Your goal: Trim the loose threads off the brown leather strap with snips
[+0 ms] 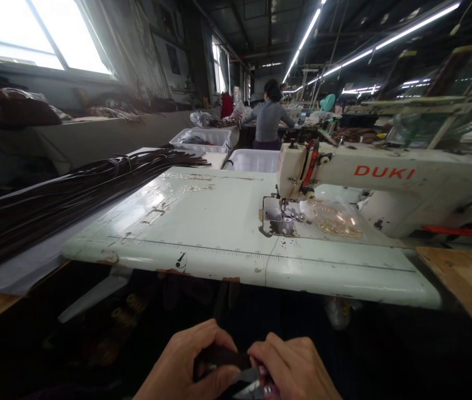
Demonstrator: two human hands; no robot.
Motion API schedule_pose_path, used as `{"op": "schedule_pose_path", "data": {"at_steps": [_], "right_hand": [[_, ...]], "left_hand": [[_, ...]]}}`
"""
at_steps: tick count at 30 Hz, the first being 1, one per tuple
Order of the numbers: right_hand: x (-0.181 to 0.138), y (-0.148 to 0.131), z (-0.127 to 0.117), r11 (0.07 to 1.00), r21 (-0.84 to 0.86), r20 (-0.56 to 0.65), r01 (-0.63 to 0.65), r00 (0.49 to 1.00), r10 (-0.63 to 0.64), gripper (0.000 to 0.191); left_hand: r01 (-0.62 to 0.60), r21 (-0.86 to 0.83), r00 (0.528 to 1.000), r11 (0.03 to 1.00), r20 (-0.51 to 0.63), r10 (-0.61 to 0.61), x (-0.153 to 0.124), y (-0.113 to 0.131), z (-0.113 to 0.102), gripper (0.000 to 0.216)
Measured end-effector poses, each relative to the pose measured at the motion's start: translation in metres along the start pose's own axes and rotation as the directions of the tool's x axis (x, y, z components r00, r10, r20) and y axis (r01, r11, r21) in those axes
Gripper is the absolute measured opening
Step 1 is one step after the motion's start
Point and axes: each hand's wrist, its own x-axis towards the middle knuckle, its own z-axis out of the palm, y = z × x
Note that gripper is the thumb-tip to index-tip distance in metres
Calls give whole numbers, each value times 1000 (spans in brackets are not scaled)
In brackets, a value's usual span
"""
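Both hands, left and right, grip a dark strap low before the sewing table, nothing yet under the needle, a strap bundle waiting alongside.

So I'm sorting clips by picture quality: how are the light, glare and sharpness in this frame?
Head view: the window top left is blown out white; ceiling tube lights glare; the sewing machine and table are evenly lit and fairly sharp; both hands sit in shadow; edges bow from wide-angle distortion.
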Motion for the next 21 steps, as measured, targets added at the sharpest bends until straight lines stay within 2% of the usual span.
{"op": "schedule_pose_path", "data": {"at_steps": [3,5,9,11,13,17,21], "right_hand": [[-5,4,8,999,36,-111,-35,993,38,21],[-8,7,7,991,80,-158,-106,980,117,16],[-6,11,-4,931,258,11,-258,965,264,20],[-5,11,-5,919,317,61,-236,972,229,18],[-5,10,-3,939,305,23,-157,987,157,18],[-9,6,5,992,124,-61,-7,998,15,30],[-7,1,13,997,-13,-29,71,997,-71,34]], "left_hand": [[11,14,1000,1000,-7,-11,-1,-4,0,38],[14,50,1000,999,-14,-13,-2,-5,-1,31],[-32,131,998,991,-48,39,-4,-6,-1,16],[-35,136,998,990,-53,42,-4,-5,-1,17],[-13,120,999,993,-38,17,-4,-3,-1,20],[48,112,999,993,-25,-46,-2,-1,1,20],[73,140,997,987,-27,-70,-2,-2,6,15]]}}
